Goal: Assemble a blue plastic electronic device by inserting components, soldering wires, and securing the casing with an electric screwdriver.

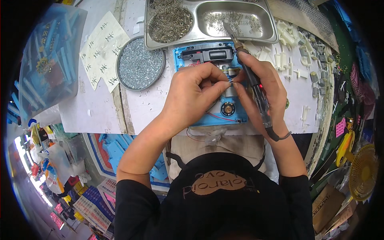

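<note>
On the table before me lies a blue plastic toy housing (180,51), with a black part (212,55) along its far side and a small round speaker (228,108) at its near right. Thin red wires run inside it. My left hand (196,90) reaches over the housing, thumb and forefinger pinched on something too small to make out. My right hand (266,80) grips a slim black corded electric screwdriver (256,86) with a red light; its pointed metal tip faces away from me. The right thumb and fingertips meet the left fingertips above the housing's middle.
A metal tray (192,38) of springs and small metal parts stands behind the housing. To its left are a round dish (159,74) of screws, a marked paper sheet (105,48) and a bag of blue parts (50,64). White and grey plastic pieces (286,60) lie at right.
</note>
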Tool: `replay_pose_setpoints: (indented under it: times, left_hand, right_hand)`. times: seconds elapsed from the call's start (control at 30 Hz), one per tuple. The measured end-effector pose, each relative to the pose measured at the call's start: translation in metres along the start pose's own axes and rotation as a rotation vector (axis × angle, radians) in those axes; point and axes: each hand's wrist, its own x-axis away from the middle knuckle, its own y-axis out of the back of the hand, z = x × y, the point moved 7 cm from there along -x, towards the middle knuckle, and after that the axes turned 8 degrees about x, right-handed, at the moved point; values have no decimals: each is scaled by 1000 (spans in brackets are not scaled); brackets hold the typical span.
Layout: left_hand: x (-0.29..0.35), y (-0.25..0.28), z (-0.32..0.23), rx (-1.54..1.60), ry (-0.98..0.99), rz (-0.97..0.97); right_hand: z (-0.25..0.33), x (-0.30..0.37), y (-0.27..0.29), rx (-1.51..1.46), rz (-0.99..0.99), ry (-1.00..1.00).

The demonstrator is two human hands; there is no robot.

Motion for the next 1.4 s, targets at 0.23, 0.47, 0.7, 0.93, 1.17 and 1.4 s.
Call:
replay_pose_setpoints:
  times: [0.23, 0.47, 0.7, 0.93, 1.17, 1.4]
  left_hand:
    - [6, -6, -14, -271, -276, 199]
    - [17, -13, -19, -431, -381, 289]
    - [18, -14, -21, -455, -442, 280]
    - [18, -15, -19, -440, -453, 272]
    - [18, -15, -19, -447, -465, 266]
    - [18, -16, -19, -455, -466, 273]
  right_hand:
    - [1, 19, 48, -101, 28, 8]
    - [-13, 37, 73, -261, 226, -44]
    - [-7, 27, 52, -192, 320, 23]
    - [-3, 21, 45, -142, 372, 26]
    - [5, 16, 42, -83, 407, 77]
    - [4, 18, 58, -93, 312, 30]
